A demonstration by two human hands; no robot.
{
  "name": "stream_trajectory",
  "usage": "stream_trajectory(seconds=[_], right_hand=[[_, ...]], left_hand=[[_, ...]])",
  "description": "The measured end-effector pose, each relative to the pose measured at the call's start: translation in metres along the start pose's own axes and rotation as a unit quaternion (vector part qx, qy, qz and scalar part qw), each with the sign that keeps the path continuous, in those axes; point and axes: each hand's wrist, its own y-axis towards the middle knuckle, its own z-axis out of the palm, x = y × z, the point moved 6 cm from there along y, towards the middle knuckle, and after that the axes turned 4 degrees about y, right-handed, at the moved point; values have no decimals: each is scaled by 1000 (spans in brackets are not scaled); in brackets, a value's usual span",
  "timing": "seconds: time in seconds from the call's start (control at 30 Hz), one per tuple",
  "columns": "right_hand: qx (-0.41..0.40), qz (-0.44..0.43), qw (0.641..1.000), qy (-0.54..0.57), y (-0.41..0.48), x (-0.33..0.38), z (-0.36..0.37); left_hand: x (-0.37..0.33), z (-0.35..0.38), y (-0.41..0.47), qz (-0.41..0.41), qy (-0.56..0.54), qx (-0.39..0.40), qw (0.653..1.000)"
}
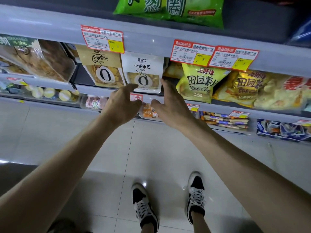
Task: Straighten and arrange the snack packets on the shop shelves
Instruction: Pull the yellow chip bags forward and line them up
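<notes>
Flanking the white packet, left hand and right hand spread.

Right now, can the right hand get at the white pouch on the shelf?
Probably yes: the right hand is open, its fingertips at the right edge of the white pouch, and nothing stands between them.

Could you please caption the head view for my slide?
Left hand and right hand flank a white snack packet on the shop shelf.
</notes>
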Motion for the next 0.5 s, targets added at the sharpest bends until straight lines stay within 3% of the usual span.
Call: stream_trajectory(seconds=[0.2, 0.33, 0.5], right_hand=[[-9, -11, 992, -128, -44, -17, -34], [-63, -31, 982, -177, -70, -40, -68], [-115, 42, 985, -124, -82, -98, -122]], left_hand=[[-43, 28, -33, 27, 69, 8, 997], [-66, 56, -39, 47, 98, 11, 994], [-102, 85, -27, 49, 74, -4, 996]])
